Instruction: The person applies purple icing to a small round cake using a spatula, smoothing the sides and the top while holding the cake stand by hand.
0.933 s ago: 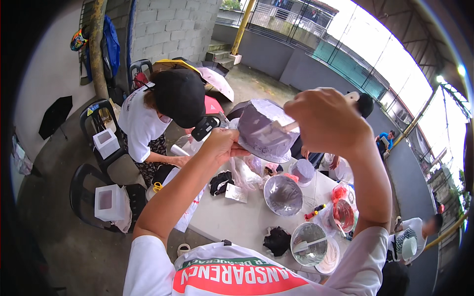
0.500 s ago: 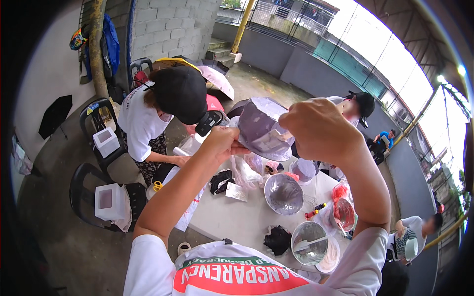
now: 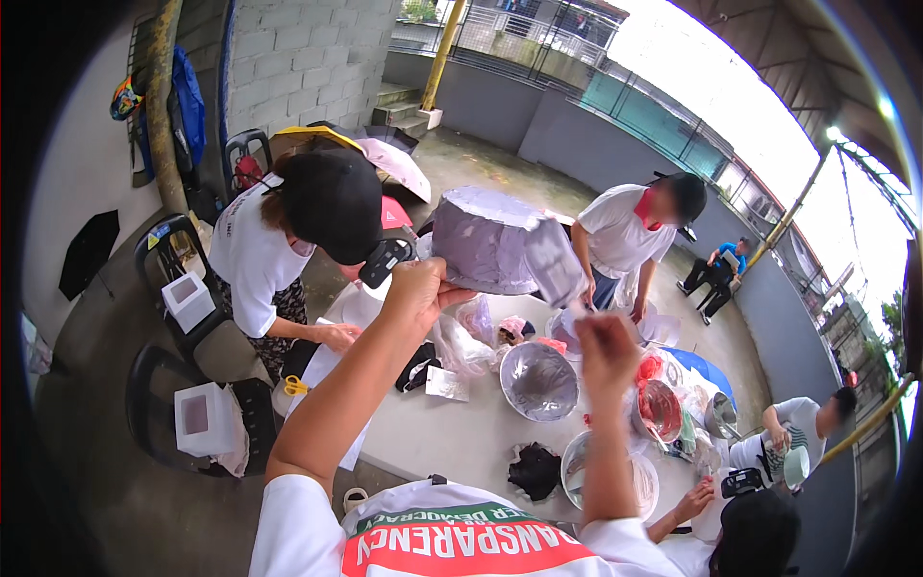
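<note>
A round cake coated in lavender frosting (image 3: 481,236) is held up in front of me, tilted slightly. My left hand (image 3: 425,287) grips it by its lower edge, fingers underneath. My right hand (image 3: 608,358), partly smeared by motion, is closed on the handle of a wide flat spatula (image 3: 558,262). Its blade carries lavender frosting and lies against or just before the cake's right side. Below on the table is a metal bowl (image 3: 539,382) coated inside with lavender frosting. My right forearm covers part of another bowl (image 3: 574,462).
A white table (image 3: 423,438) carries plastic bags (image 3: 461,341), a black cloth (image 3: 535,471) and a bowl of red frosting (image 3: 658,409). A person in a black cap (image 3: 332,207) leans in at left; others stand across and at right. Chairs with white boxes (image 3: 204,419) are at left.
My right hand has dropped from beside the cake's top to below it, bringing the spatula blade into view at the right side. The cake has shifted left in view.
</note>
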### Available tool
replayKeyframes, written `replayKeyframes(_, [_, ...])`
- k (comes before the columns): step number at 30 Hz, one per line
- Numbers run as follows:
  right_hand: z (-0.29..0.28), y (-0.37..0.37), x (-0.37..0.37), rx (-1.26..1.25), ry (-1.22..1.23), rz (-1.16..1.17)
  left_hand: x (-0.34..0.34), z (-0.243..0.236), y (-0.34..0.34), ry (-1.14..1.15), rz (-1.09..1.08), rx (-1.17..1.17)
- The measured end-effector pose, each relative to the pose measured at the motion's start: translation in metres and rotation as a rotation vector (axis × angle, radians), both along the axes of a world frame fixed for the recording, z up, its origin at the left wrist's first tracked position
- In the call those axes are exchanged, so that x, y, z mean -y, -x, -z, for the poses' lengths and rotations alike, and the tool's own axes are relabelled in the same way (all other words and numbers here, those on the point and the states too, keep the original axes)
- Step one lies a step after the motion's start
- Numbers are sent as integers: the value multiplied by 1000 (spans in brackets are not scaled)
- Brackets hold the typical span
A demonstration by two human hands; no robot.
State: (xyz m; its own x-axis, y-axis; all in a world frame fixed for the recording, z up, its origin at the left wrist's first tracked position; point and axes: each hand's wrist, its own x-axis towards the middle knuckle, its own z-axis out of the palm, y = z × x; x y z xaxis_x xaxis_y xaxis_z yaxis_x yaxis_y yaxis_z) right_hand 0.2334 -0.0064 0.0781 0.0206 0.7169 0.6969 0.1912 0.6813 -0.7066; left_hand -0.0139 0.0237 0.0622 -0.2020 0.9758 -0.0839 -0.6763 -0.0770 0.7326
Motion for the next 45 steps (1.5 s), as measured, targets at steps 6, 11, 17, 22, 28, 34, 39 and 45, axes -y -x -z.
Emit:
replayKeyframes(6, [92,54,2,-528,112,-91,-19,2,-24,-38,-1,42])
replayKeyframes(11, [115,69,-18,-661,112,-53,-22,4,-43,-76,-2,79])
replayKeyframes(17, [155,64,-6,-636,301,42,-28,10,-55,-45,-36,27])
replayKeyframes(22, [163,38,12,-524,414,116,-39,20,-57,-43,-36,10])
replayKeyframes(28, [147,0,18,-503,217,212,-41,17,-78,-12,-26,20])
replayKeyframes(34, [136,-26,-5,-687,474,-77,-44,21,-110,-5,-2,51])
replayKeyframes(39, [170,-68,-6,-496,575,26,-45,22,-134,-22,-40,30])
replayKeyframes(45, [135,-101,-11,-359,158,246,-48,30,-163,11,-91,73])
